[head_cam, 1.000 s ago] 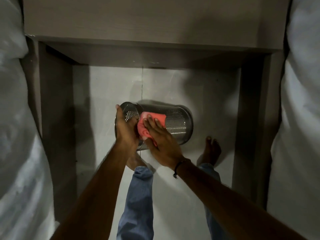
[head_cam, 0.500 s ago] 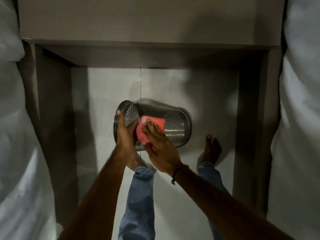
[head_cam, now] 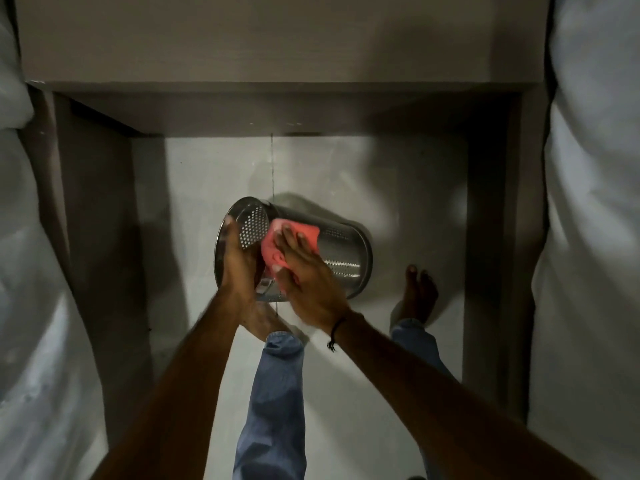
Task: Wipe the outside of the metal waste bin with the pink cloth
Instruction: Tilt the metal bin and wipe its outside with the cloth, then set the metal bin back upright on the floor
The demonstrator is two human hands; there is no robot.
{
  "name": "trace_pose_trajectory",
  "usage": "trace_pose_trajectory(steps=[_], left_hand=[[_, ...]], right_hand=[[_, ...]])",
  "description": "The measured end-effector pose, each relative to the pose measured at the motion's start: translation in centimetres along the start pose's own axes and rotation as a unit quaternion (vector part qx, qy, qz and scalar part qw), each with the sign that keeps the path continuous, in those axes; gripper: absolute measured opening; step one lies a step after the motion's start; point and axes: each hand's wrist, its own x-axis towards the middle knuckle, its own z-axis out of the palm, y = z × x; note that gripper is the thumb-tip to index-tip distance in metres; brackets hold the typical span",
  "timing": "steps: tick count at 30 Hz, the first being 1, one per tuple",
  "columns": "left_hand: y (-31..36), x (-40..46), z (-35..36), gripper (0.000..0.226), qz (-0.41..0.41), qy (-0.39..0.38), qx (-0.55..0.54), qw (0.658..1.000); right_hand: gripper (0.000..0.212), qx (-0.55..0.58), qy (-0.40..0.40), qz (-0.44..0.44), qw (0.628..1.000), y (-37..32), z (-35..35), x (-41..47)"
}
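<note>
A: Entry, head view. Where was the perforated cylindrical metal waste bin [head_cam: 341,252]?

B: Held off the pale tiled floor [head_cam: 214,174], tipped onto its side between both hands, above the person's bare feet.

A: Long axis?

B: Ran from the left hand across to beyond the right hand, sloping slightly down toward the far side. Open mouth faced the left hand; closed base pointed away past the right hand's fingertips, toward the right bare foot [head_cam: 419,292].

A: Left hand [head_cam: 239,261], state?

B: Curled around the bin's rim at the mouth, thumb side up, fingers wrapped over the edge. Gripping the bin, nothing else in it.

A: Right hand [head_cam: 304,275]?

B: Fingers extended and nearly flat, palm pressed down on the folded pink cloth [head_cam: 277,251]. Not a closed grip; the cloth was pinned against the bin's outer wall under the fingers.

A: Cloth position relative to the hands?

B: Directly under the right fingers, just beside the left hand, near the mouth end of the wall. Pink showed past the fingertips and at the thumb side.

A: Other notes?

B: Dark cord bracelet [head_cam: 335,332] on the right wrist. Blue denim trouser leg [head_cam: 277,393] below the hands. Some motion blur on the left hand.
</note>
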Motion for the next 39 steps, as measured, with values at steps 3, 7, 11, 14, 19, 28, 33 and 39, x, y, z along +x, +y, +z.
trace_pose_trajectory(steps=[3,7,11,14,19,28,33,39], left_hand=[[-0.2,-0.3,-0.1,0.065,0.014,-0.021,0.044,0.999],[0.3,-0.8,0.9,0.064,0.007,-0.036,0.084,0.996],[-0.2,-1.1,1.9,0.088,0.002,-0.042,0.155,0.987],[-0.9,-0.9,3.1,0.088,0.011,-0.039,0.214,0.976],[-1.9,0.4,4.8,0.059,0.003,-0.068,0.211,0.975],[1.1,0.9,5.7,0.046,-0.041,-0.046,0.169,0.984],[6.3,-0.7,6.0,0.022,-0.014,-0.017,0.076,0.997],[18.8,2.7,8.3,0.025,0.162,0.071,0.156,0.972]], right_hand=[[0.052,0.029,0.059,-0.018,0.998,-1.1,-1.4,2.1],[0.044,0.121,0.109,0.053,0.985,-2.9,-2.1,3.7],[0.044,0.244,0.110,0.167,0.949,-2.6,-3.0,4.2],[0.036,0.359,0.128,0.251,0.890,-1.2,-4.3,4.7],[0.029,0.437,0.120,0.325,0.830,1.1,-5.4,4.4],[0.024,0.407,0.144,0.343,0.834,0.3,-9.9,5.0],[0.028,0.466,0.097,0.306,0.824,-2.5,-14.2,7.1],[0.016,0.365,0.214,0.169,0.890,-9.7,-21.5,15.6]])
